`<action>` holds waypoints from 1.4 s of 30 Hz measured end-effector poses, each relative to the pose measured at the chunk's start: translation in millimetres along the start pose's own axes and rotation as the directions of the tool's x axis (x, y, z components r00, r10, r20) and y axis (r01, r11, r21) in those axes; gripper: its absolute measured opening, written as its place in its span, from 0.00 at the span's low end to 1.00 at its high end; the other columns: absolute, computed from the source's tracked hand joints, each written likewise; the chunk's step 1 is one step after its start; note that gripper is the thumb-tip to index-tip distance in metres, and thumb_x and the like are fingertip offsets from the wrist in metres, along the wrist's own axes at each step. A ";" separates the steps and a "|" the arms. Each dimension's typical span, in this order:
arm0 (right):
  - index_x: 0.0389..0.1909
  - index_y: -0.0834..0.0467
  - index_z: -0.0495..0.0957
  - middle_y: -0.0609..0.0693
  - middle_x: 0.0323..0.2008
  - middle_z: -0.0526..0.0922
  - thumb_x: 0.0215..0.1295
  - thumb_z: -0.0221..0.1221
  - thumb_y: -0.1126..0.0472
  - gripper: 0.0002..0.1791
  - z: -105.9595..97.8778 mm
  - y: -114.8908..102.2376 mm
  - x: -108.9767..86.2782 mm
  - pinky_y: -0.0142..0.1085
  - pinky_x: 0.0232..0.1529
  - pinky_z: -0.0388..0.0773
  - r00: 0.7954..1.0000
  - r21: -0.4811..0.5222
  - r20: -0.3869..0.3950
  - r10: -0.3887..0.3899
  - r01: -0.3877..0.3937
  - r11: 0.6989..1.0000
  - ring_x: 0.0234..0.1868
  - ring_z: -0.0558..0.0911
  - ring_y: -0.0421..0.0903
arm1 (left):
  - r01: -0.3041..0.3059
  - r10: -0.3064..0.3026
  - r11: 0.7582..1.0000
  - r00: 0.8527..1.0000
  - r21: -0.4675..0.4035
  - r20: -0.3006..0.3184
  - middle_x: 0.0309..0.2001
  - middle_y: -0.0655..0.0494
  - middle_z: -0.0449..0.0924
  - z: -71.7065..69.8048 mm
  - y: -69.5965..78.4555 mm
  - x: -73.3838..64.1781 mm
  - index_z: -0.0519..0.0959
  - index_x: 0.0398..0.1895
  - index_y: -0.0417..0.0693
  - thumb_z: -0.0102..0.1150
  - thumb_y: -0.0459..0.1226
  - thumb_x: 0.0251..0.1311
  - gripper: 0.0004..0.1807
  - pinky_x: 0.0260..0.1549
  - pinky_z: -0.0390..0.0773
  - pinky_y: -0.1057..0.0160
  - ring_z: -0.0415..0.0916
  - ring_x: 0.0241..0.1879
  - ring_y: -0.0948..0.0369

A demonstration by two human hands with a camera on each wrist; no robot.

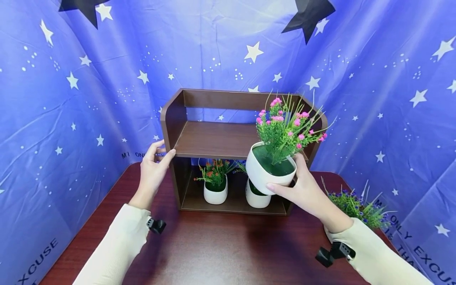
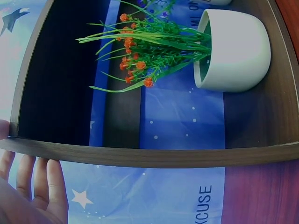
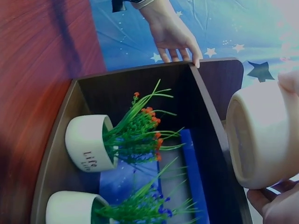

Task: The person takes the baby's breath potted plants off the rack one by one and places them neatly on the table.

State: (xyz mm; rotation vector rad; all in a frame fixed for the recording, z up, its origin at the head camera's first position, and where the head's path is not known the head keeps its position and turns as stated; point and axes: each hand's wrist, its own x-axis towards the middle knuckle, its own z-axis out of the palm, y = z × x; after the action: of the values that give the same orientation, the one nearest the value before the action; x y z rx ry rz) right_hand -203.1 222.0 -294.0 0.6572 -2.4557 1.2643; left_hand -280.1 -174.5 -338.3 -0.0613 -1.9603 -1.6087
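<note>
My right hand [image 1: 309,194] grips a white flowerpot [image 1: 265,174] with pink artificial flowers [image 1: 281,126], thumb on its front and fingers round its far side. The pot is held tilted in front of the upper board of a brown two-tier shelf [image 1: 210,138]. In the right wrist view the underside of the held pot [image 3: 261,135] shows. My left hand [image 1: 153,170] holds the left side panel of the shelf, thumb at the front edge and fingers [image 2: 56,186] against the outer face.
On the lower tier stand a white pot with orange flowers [image 1: 215,194] and a white pot with blue flowers [image 3: 70,207]. Another plant with purple-blue flowers [image 1: 360,208] stands on the table [image 1: 213,245] at the right. A blue starry curtain [image 1: 117,79] surrounds the table.
</note>
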 end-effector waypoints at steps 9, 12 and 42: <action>0.60 0.61 0.56 0.57 0.54 0.78 0.59 0.72 0.62 0.38 -2.8 16.1 -18.0 0.30 0.43 0.79 0.999 0.028 0.020 0.035 -0.036 0.999 0.49 0.81 0.41 | -0.013 0.013 1.000 1.000 0.007 -0.002 0.44 0.49 0.79 0.1 -0.7 0.5 0.79 0.61 0.51 0.68 0.41 0.63 0.23 0.26 0.78 0.73 0.74 0.33 0.62; 0.61 0.62 0.56 0.57 0.54 0.78 0.59 0.72 0.63 0.38 -0.8 23.3 -24.3 0.29 0.44 0.77 0.999 0.020 0.016 0.031 -0.031 0.999 0.49 0.80 0.39 | -0.016 0.016 1.000 1.000 0.009 -0.005 0.44 0.49 0.80 0.2 -0.9 0.3 0.79 0.61 0.51 0.68 0.40 0.63 0.23 0.26 0.78 0.72 0.74 0.32 0.65; 0.64 0.59 0.57 0.56 0.54 0.77 0.51 0.77 0.52 0.47 22.2 91.7 -101.3 0.25 0.48 0.71 0.975 -0.170 -0.091 0.202 -0.215 0.962 0.50 0.78 0.44 | -0.015 0.016 0.999 1.000 0.033 -0.016 0.44 0.49 0.81 1.1 -0.3 -0.8 0.80 0.60 0.52 0.68 0.42 0.62 0.22 0.29 0.75 0.72 0.74 0.34 0.63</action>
State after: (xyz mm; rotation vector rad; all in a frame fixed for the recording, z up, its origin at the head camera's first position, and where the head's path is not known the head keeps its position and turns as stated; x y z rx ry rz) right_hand -166.3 276.5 -415.9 0.3062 -2.5919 1.0986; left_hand -279.9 -173.3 -339.1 -0.0502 -1.9684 -1.5617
